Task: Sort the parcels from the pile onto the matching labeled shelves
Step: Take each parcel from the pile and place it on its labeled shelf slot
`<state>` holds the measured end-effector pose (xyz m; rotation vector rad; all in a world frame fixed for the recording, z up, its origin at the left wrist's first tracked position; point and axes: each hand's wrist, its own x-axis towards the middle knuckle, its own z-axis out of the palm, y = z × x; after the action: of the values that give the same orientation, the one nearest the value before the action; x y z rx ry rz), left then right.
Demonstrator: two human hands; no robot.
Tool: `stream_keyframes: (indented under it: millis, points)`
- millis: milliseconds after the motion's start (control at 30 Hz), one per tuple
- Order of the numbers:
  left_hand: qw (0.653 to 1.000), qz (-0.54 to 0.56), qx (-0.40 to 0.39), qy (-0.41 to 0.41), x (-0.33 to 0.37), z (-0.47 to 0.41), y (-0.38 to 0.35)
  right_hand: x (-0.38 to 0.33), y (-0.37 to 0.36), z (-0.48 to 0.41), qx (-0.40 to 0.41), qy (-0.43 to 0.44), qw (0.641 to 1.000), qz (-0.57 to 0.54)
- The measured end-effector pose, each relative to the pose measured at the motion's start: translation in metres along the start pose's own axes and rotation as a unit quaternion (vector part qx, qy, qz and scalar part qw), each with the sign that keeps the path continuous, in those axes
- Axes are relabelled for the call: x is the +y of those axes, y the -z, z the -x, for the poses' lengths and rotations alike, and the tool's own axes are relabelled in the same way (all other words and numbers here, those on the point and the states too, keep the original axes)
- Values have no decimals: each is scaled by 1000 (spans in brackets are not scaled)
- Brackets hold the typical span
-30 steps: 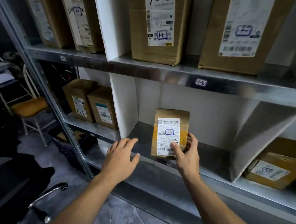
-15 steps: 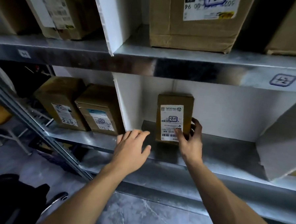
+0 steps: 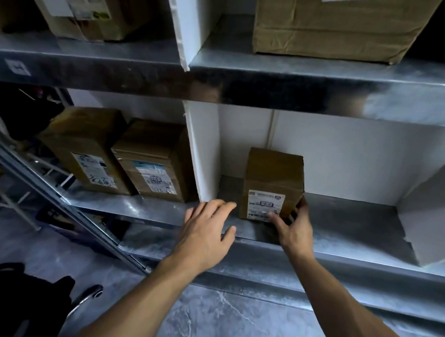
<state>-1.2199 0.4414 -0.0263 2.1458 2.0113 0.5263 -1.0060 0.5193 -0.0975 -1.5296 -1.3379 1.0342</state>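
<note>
A small brown parcel (image 3: 274,176) with a white shipping label stands upright on the lower metal shelf (image 3: 347,221), close to the white divider (image 3: 204,152). My right hand (image 3: 294,228) grips its lower right corner, thumb on the label face and fingers round the side. My left hand (image 3: 207,232) hovers just left of the parcel over the shelf's front edge, fingers relaxed and spread, holding nothing.
Two brown parcels (image 3: 88,148) (image 3: 152,159) stand in the compartment to the left. The upper shelf (image 3: 246,84) carries a large box (image 3: 332,24) and more parcels (image 3: 78,6). A second white divider (image 3: 430,212) leans at the right. A dark chair (image 3: 29,300) stands on the grey floor.
The parcel has been pushed deeper onto the lower shelf and set down upright. My right hand stays on it; my left hand followed alongside. The camera moved closer and lower.
</note>
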Motion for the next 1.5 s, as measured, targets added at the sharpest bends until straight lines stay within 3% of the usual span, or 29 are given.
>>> stream_keyframes:
  millis: [300, 633, 800, 967, 1100, 1233, 1400, 1500]
  points:
    - [999, 30, -9, -21, -4, 7, 2, -5, -10, -17, 9, -13, 1000, -1]
    - [999, 47, -4, -15, -14, 23, 3, -13, -7, 2, 31, 7, 997, 68]
    - [1000, 26, -2, 5, -19, 36, 3, -11, -4, 36, 48, -25, 992, 113]
    - [999, -8, 10, 40, -15, 57, 5, -13, -3, 73, -3, 51, 980, 192]
    - [996, -40, 23, 78, -3, 82, 12, -25, 4, 96, -74, 135, 951, 266]
    - [991, -68, 47, 107, 17, 114, 23, -43, 19, 121, -136, 221, 894, 365]
    - [986, -96, 39, 128, 42, 155, 31, -57, 43, 155, -165, 279, 820, 472]
    - [983, -109, 35, 145, 58, 175, 37, -59, 61, 173, -172, 292, 798, 498]
